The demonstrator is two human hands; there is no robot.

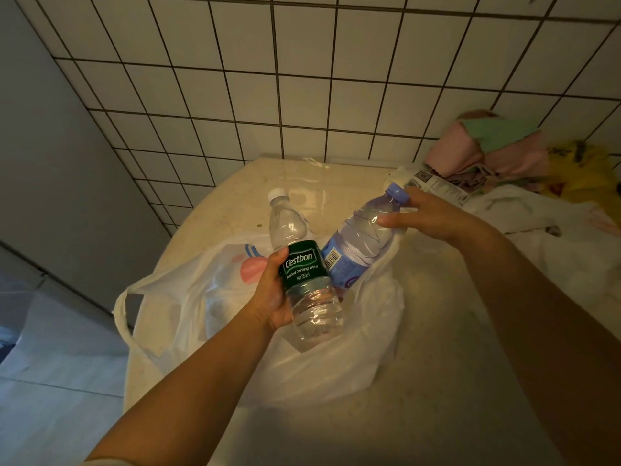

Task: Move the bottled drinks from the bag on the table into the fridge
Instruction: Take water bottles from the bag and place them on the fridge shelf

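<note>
White tiled wall (302,79) rose behind a beige bench (437,381), where a white bag (188,297) lay open near the left edge. Her left hand (272,294) had its fingers wrapped round a green-labelled bottle (302,274), held clear above the bag. Her right hand (433,216) gripped a blue-capped bottle (359,240) by its shoulder, the base of it down in the bag's mouth. Crumpled cloths (497,153) sat at the far right.
</note>
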